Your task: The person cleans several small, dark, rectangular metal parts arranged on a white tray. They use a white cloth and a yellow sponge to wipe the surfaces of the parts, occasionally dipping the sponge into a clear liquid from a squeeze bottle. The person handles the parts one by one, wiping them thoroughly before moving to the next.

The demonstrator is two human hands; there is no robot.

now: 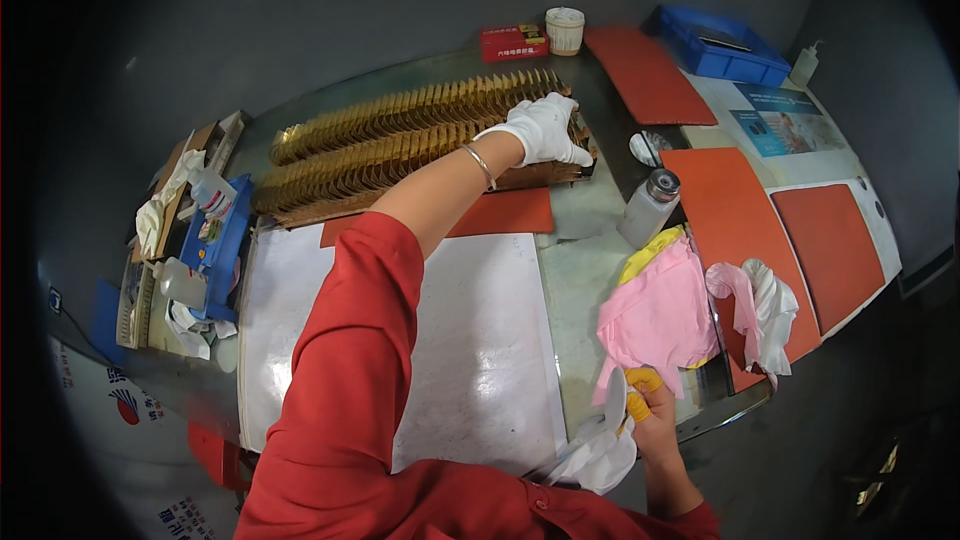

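Apparently, the left hand (543, 130) is reaching over the right end of the gold plates (360, 162), its thumb stretching away from its fingers; the fingertips are hiding among the plates, so I cannot tell whether they are pinching one. A white glove (550, 125) is probably keeping skin off the metal. The plates are standing on edge in two long rows on the bench (582, 275), running leftward from that hand, likely so that their faces are not rubbing. They are looking thin, shiny and closely spaced, their brassy tops catching light. Well apart, the right hand (652, 408), wearing yellow finger covers (645, 379), is pinching a bunched white cloth (598, 458), which is hanging creased to its left. Just beyond the right hand, a pink cloth (662, 305) is lying, and farther past it a bottle (650, 210) is standing, both presumably staying within easy reach.
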